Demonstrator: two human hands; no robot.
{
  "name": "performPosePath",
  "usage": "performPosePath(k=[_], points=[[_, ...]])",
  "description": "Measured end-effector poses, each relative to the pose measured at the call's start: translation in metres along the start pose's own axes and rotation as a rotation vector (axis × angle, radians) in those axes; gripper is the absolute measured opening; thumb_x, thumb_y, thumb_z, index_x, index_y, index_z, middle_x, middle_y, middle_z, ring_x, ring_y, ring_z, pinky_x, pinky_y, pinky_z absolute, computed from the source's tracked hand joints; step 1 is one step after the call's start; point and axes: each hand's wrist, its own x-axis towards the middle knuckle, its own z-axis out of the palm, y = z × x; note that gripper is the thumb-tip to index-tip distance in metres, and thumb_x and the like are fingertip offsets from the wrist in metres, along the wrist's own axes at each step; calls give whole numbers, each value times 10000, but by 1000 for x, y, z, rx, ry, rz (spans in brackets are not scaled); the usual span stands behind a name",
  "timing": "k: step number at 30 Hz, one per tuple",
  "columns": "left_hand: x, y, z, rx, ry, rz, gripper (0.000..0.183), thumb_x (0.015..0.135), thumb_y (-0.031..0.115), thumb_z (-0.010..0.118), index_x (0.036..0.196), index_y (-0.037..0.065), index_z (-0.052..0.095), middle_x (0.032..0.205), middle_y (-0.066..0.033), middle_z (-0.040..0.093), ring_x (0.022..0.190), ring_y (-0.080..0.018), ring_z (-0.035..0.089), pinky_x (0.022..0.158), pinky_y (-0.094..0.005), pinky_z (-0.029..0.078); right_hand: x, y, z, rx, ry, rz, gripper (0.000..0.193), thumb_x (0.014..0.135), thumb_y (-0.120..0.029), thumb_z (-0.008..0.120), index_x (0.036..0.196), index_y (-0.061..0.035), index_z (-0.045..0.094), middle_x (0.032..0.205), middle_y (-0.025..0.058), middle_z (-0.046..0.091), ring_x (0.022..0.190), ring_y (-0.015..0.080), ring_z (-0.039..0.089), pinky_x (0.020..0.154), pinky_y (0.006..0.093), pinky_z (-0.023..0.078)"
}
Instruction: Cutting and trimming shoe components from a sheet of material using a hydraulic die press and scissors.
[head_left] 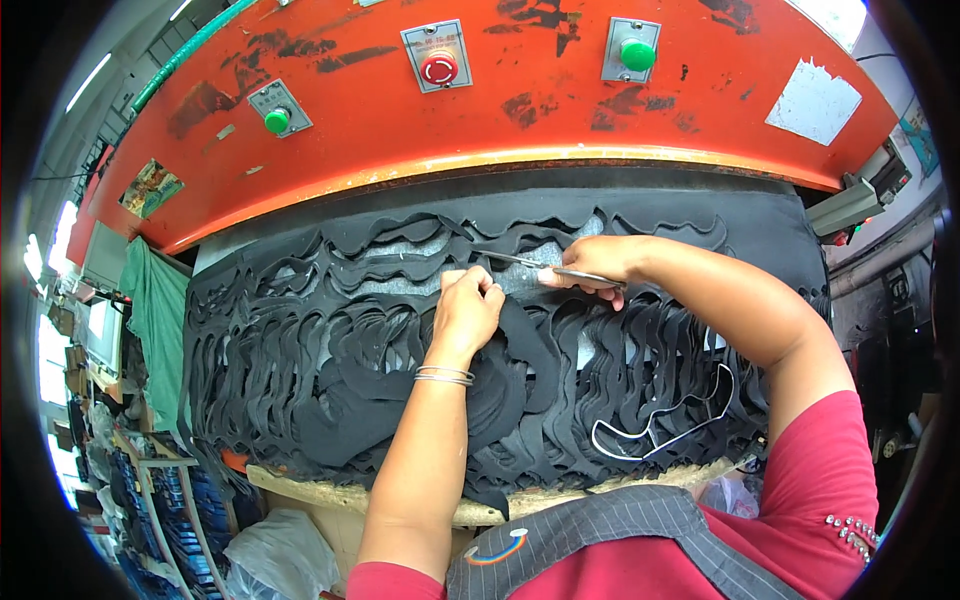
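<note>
My right hand [598,262] grips a pair of metal scissors [512,260], its fingers through the handles. The blades point left, over the wavy black cut-out sheet [400,268]. Just below the blade tips, my left hand [466,312] is closed in a pinch on a black fabric strip, whose gripped part is mostly hidden by the fingers. Around the left wrist, loose curved black strips [525,350] lie heaped on the layers. A white-edged, curved cutting die [655,440] rests on the layers at the lower right.
Beyond the sheets rises an orange-red machine beam [350,110] with a red button [438,68] and green buttons [637,55]. A green cloth [155,330] hangs at the left. The worn table edge [350,495] runs close to my body, near a plastic bag [285,555].
</note>
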Motion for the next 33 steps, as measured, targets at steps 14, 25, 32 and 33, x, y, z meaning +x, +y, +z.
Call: performPosePath(k=[14, 25, 32, 33], points=[[-3, -5, 4, -730, 84, -306, 218, 809, 169, 724, 880, 12, 590, 726, 1, 598, 561, -40, 474, 505, -181, 380, -30, -11, -17, -328, -113, 31, 797, 849, -754, 373, 972, 5, 581, 773, 70, 537, 639, 168, 585, 604, 317, 507], [-11, -42, -6, -1204, -149, -305, 132, 946, 167, 574, 996, 51, 536, 934, -65, 627, 751, -133, 602, 655, -241, 478, -42, 5, -23, -221, -124, 9, 779, 876, -733, 342, 1077, -18, 579, 807, 74, 561, 709, 171, 593, 639, 316, 484], [-9, -28, 0, -827, 66, -300, 458, 880, 235, 667, 1194, 31, 403, 998, -128, 582, 777, -151, 610, 705, -261, 502, -49, -16, 33, -746, 166, -34, 734, 869, -655, 458, 1205, -7, 537, 995, 241, 652, 955, 400, 634, 829, 473, 499], [-12, -22, 4, -501, 248, -265, 625, 825, 258, 736, 1260, 25, 351, 1024, -156, 564, 784, -148, 609, 720, -256, 500, -53, -19, 44, -763, 204, -59, 721, 868, -638, 477, 1171, 14, 532, 937, 227, 665, 916, 397, 646, 800, 468, 510]])
